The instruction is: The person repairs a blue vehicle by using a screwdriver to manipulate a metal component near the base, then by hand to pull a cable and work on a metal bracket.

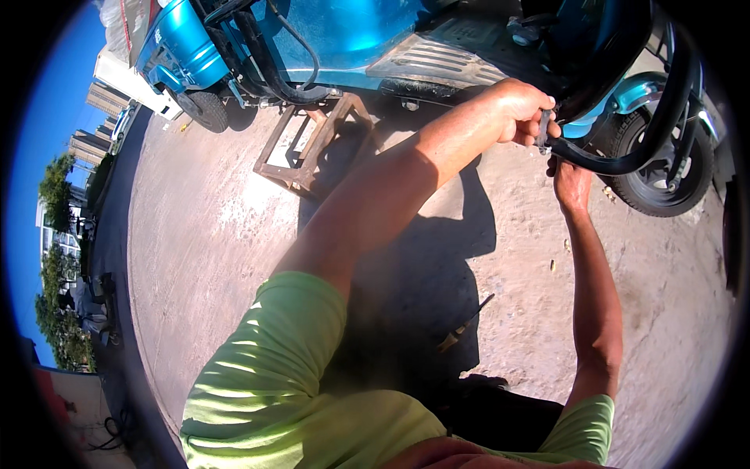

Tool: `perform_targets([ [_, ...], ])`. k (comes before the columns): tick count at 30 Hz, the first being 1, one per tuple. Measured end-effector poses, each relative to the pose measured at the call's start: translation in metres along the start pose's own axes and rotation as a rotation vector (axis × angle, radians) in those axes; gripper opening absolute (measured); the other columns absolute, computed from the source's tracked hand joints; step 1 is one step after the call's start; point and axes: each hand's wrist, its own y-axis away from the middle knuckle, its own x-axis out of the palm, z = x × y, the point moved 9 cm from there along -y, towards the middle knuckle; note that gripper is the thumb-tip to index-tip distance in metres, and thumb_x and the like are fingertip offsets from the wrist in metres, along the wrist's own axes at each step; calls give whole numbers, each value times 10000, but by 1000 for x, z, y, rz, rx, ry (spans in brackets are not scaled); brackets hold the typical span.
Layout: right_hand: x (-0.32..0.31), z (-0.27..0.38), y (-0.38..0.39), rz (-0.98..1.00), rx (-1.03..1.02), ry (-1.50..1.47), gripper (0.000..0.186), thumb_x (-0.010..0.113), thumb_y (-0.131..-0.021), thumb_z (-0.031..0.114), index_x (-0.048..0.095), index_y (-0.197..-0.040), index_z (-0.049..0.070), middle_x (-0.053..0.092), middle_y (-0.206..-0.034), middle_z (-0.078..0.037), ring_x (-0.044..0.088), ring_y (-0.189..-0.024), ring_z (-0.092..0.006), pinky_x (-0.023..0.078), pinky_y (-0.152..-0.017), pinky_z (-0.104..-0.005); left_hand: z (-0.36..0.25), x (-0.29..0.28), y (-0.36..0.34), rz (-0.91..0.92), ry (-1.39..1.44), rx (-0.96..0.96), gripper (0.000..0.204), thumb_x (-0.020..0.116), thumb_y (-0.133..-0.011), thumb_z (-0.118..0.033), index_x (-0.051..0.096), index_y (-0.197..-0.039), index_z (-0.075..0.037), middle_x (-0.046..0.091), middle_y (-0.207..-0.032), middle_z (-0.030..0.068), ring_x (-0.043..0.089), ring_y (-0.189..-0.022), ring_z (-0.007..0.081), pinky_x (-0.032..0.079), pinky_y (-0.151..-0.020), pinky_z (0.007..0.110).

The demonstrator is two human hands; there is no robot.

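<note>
A blue three-wheeled vehicle stands at the top with a black tubular bar curving beside its front wheel. My left hand is closed on a small grey piece, perhaps metal, at the bar's inner end; its exact kind is unclear. Just below, my right hand reaches up under the same bar, its fingers curled and mostly hidden behind it, so whatever they grip is hidden.
A rusty metal frame stand sits under the vehicle's side. A brush lies on the concrete ground. The rear wheel is at upper left. Trees, buildings and piled objects line the far left.
</note>
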Motion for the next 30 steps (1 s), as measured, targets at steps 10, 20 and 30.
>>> perform_targets([
  [10, 0, -7, -13, -27, 29, 20, 229, 507, -993, 193, 637, -1028, 8, 586, -719, -39, 555, -606, -106, 454, -553, -269, -7, 8, 4, 9, -32, 66, 145, 598, -972, -141, 625, -926, -6, 665, -779, 115, 341, -448, 91, 384, -465, 307],
  [20, -9, -1, -10, -87, 61, 122, 153, 572, -926, 93, 650, -1033, 18, 611, -739, -47, 607, -623, -132, 483, -550, -293, -2, 2, -2, 59, -46, 62, 137, 595, -971, -143, 612, -952, -9, 651, -782, 115, 359, -443, 94, 401, -470, 319],
  [30, 12, 10, 0, 33, 29, 85, 137, 613, -826, 65, 638, -957, 37, 669, -900, -102, 673, -829, -219, 529, -678, -371, -2, -12, 10, -9, -57, 64, 157, 593, -971, -164, 631, -980, -12, 628, -773, 76, 336, -441, 77, 397, -470, 296],
])
